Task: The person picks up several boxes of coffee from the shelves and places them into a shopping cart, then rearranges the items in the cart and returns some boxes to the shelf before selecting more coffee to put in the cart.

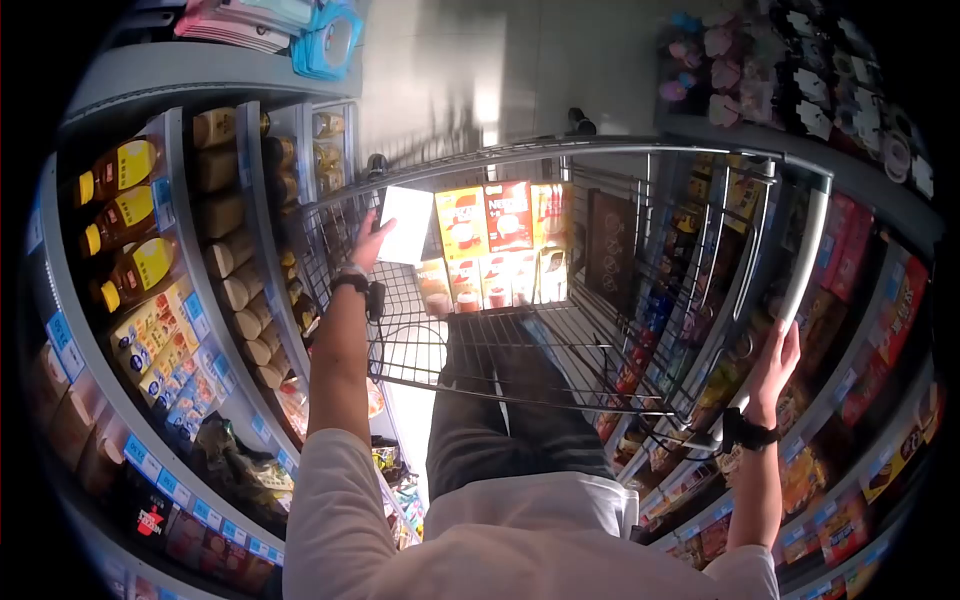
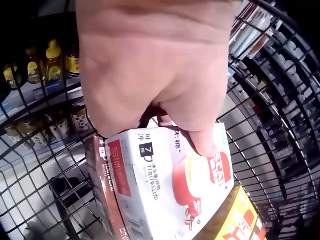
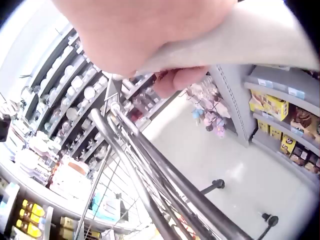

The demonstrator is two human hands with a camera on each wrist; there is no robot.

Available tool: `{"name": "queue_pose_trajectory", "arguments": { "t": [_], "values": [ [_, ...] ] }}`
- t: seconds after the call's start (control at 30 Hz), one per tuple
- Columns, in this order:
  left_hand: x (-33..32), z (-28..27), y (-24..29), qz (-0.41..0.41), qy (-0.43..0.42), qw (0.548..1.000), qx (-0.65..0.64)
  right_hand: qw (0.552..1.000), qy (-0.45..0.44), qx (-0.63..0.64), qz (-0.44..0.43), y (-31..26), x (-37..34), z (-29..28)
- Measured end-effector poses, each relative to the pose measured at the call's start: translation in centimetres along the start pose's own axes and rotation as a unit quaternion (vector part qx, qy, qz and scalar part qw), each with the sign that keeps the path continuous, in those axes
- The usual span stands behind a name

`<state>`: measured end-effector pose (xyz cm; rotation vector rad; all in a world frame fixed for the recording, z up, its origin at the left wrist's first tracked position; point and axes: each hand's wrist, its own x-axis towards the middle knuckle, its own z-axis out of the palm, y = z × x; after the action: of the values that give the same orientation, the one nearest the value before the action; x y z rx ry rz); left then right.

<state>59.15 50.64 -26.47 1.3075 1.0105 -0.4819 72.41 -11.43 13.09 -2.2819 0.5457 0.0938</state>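
Observation:
My left hand [image 1: 372, 243] grips the top of a white instant coffee box [image 2: 165, 185] with a red cup printed on its front, inside the shopping cart. In the left wrist view, the thumb lies over the front of the box, and most of the other fingers are hidden. A brown-edged box [image 2: 106, 190] is right beside it, and a yellow box [image 2: 242, 220] overlaps its lower corner. Several Nescafé coffee boxes [image 1: 508, 215] fill the middle of the cart in the head view. My right hand [image 1: 778, 372] is wrapped around the cart's pale handle [image 1: 812, 240].
Shelves with yellow-labelled bottles [image 1: 135, 165] and jars line the left side. Packaged foods [image 1: 897, 310] stand on shelves at the right. A dark brown box [image 1: 610, 240] rests against the cart's wire side. Pale floor [image 1: 430, 60] stretches beyond the cart.

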Motion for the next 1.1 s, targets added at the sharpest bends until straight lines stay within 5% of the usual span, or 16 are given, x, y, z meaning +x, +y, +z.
{"name": "queue_pose_trajectory", "arguments": {
  "t": [0.1,0.2,0.3,0.77,0.97,1.03,1.1],
  "values": [
    [-0.2,-0.5,-0.5,-0.03,0.005,0.999,-0.03,1.0,-0.012,0.013,0.002,0.1,0.6,0.0],
    [1.0,-2.0,-2.6,0.053,0.029,0.987,-0.147,1.0,-0.021,0.008,0.003,-0.2,1.1,0.1],
    [-1.9,-0.1,0.8,-0.007,0.029,0.974,-0.224,0.999,-0.036,-0.012,-0.005,-1.4,1.4,0.7],
    [-2.6,2.0,-2.5,0.054,-0.041,0.983,-0.171,0.998,-0.035,-0.037,-0.038,-2.0,0.8,2.0],
    [-2.2,2.2,-3.1,0.164,0.07,0.977,0.119,0.998,-0.042,-0.029,-0.024,-1.6,0.3,1.5],
    [-2.2,3.1,-2.9,0.137,0.046,0.984,0.106,0.999,-0.034,-0.023,-0.028,-1.9,0.1,1.7],
    [-2.9,5.2,-2.6,0.148,0.152,0.972,0.098,0.998,-0.042,-0.018,-0.038,-1.7,-0.1,1.6]
  ]
}}
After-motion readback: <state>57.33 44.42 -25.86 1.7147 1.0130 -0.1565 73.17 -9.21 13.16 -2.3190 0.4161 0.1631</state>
